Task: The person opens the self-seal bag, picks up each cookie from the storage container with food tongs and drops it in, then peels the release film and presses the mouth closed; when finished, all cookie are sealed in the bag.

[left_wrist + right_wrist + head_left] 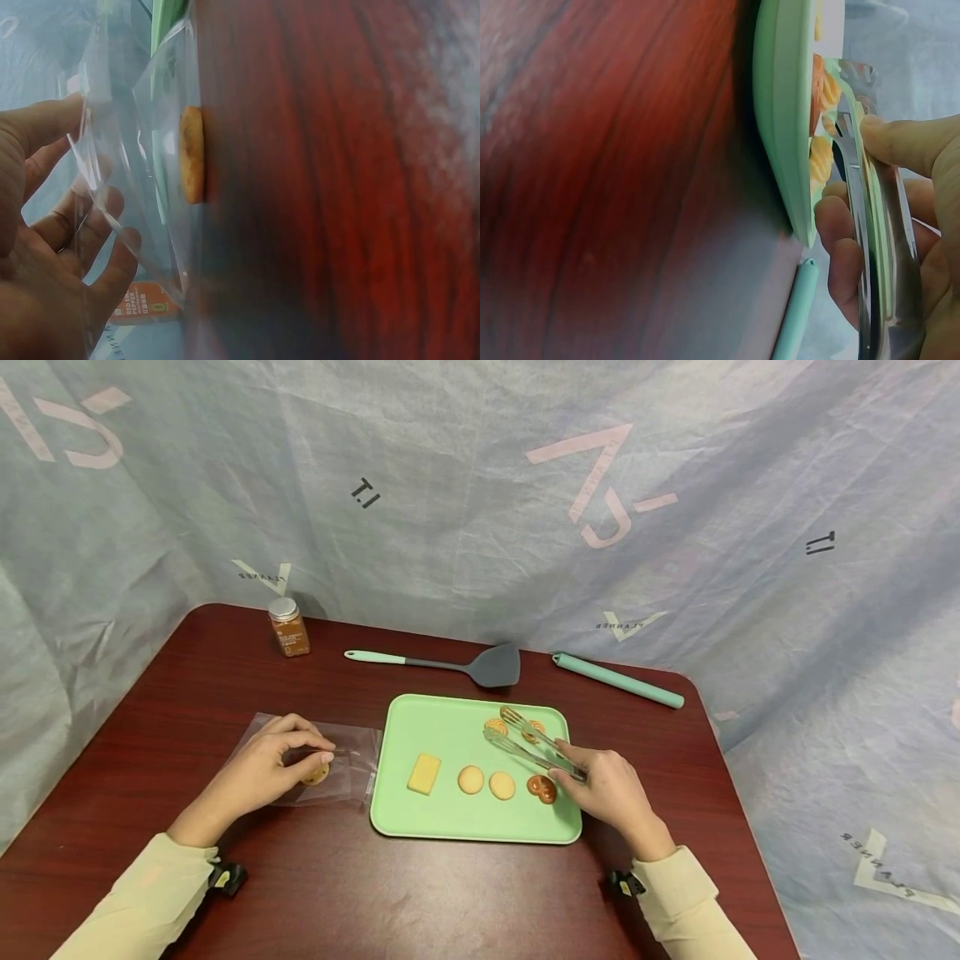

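Note:
My left hand (pixel 262 768) pinches the upper layer of a clear plastic bag (pixel 354 783) between thumb and fingertip and lifts it. A round cookie (pixel 193 154) lies flat in the bag. My right hand (pixel 611 787) holds metal tongs (pixel 497 737) over the right part of a green tray (pixel 435 828). The tong arms stand apart above two swirl cookies (pixel 493 725); contact with them is not clear. A pretzel-shaped cookie (pixel 542 789) lies near my right thumb. Farther left on the tray are two round cookies (pixel 471 779) and a rectangular biscuit (pixel 423 774).
Behind the tray lies a grey spatula (pixel 495 666) with a pale green handle. A teal rod (pixel 618 680) is at the back right. A spice jar (pixel 289 628) with a silver lid stands back left. Grey cloth (pixel 450 527) hangs behind the dark red table (pixel 450 893).

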A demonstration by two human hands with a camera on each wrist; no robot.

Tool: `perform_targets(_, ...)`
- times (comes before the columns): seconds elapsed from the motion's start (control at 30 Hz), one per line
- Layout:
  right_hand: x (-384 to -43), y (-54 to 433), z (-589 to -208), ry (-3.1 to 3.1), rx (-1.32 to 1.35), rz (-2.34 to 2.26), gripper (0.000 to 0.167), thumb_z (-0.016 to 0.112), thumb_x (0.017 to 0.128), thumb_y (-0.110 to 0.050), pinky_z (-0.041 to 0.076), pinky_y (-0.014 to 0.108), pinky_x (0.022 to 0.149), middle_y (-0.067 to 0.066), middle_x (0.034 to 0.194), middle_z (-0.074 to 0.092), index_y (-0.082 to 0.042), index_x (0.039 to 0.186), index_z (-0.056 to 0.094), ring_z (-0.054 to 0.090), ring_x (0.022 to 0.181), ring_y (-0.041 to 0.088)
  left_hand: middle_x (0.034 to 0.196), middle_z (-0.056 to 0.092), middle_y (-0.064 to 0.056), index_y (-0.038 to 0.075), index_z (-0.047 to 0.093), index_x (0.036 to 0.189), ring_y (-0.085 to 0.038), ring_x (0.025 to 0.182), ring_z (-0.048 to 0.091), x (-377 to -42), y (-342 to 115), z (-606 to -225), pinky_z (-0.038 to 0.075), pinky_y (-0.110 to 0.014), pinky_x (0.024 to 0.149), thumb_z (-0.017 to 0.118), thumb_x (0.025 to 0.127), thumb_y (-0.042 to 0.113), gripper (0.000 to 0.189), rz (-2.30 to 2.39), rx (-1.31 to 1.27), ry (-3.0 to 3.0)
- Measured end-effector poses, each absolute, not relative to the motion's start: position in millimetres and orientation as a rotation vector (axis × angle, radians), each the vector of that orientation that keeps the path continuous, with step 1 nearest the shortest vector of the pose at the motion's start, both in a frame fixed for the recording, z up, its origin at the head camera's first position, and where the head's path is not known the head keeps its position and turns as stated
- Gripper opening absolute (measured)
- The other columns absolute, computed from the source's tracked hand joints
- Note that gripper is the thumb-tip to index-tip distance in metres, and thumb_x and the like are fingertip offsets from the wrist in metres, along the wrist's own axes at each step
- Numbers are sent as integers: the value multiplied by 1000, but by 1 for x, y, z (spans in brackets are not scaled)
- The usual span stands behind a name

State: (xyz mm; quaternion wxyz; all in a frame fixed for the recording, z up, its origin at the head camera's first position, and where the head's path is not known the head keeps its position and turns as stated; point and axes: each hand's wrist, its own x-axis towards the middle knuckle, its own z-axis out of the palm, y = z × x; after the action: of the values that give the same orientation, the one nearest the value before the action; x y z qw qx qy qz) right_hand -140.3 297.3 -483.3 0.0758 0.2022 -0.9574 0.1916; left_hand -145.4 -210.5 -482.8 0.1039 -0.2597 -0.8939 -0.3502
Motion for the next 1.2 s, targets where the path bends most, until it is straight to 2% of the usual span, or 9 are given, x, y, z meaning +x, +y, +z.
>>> perform_targets(0.2,-142,296,-483,-2869,633,571,46,79,91,-31,24,28,43,-19,52,39,-13,133,69,18,47,0,102,60,7,17,80,100,-16,101,54,-146,-211,-482,43,-34,75,80,89,10,13,-1050,-768,-2638)
perform_targets(0.43,-142,293,-485,-2848,645,583,46,80,91,-32,23,27,43,-20,51,39,-13,132,70,19,48,-1,103,60,8,18,80,101,-17,102,53,-146,-211,-480,43,-37,72,79,91,12,12,-1049,-754,-2658)
perform_targets(0.67,-141,287,-483,-2819,685,620,45,80,90,-32,22,26,44,-21,50,39,-12,130,71,19,48,-2,102,61,7,17,80,100,-17,102,54,-147,-212,-483,42,-32,80,81,88,8,14,-1054,-768,-2631)
perform_targets(0.83,-141,284,-484,-2843,688,602,46,79,91,-34,20,25,43,-23,47,34,-13,131,70,15,47,-2,102,61,8,18,80,100,-17,101,54,-147,-212,-485,41,-30,79,81,88,9,14,-1052,-768,-2624)
perform_targets(1.2,-143,282,-484,-2875,677,588,47,77,93,-34,19,25,43,-19,48,35,-13,134,68,14,47,-1,101,61,8,17,80,98,-16,101,54,-146,-215,-487,40,-30,78,82,87,8,14,-1053,-769,-2615)
